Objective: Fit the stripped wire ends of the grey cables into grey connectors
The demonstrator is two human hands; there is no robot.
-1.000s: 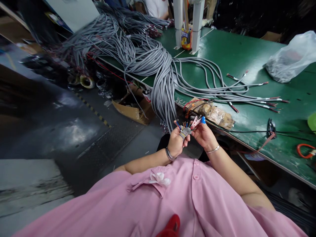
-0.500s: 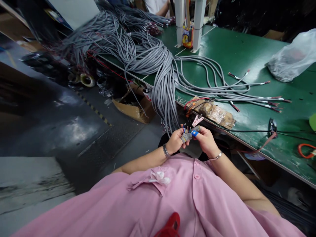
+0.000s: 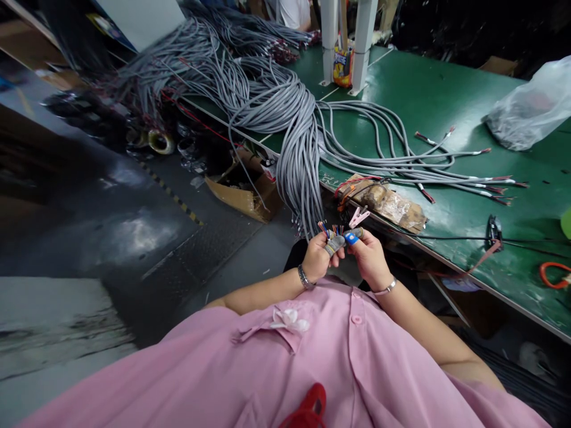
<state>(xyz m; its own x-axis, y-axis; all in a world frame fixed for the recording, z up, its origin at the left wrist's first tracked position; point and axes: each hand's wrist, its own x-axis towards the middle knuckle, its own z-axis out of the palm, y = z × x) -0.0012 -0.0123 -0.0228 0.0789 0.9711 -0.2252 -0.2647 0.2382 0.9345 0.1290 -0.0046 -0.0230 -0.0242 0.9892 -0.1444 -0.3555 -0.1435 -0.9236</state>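
Note:
Both hands meet in front of my body, just off the table edge. My left hand (image 3: 317, 257) is closed, with grey finger covers on it, pinching thin coloured wires (image 3: 324, 228) whose bare copper tips stick up. My right hand (image 3: 369, 252) is closed too, with blue tape round its thumb, and its fingertips press on the same cluster of wires (image 3: 338, 229). How the wires run between the fingers is hidden. Right behind the hands hangs a thick bundle of grey cables (image 3: 298, 172). A pink clothes peg (image 3: 358, 217) sits just beyond my right fingertips.
More grey cables (image 3: 397, 157) with stripped ends lie across the green table (image 3: 428, 89). At its edge is a taped wooden block (image 3: 388, 204). A plastic bag (image 3: 526, 110) stands at the right, near an orange-handled tool (image 3: 553, 273). Below the table is a cardboard box (image 3: 243, 190).
The wires in my left hand now stand more fanned out and lean further left. Both hands stay close together in nearly the same place. The view has shifted slightly.

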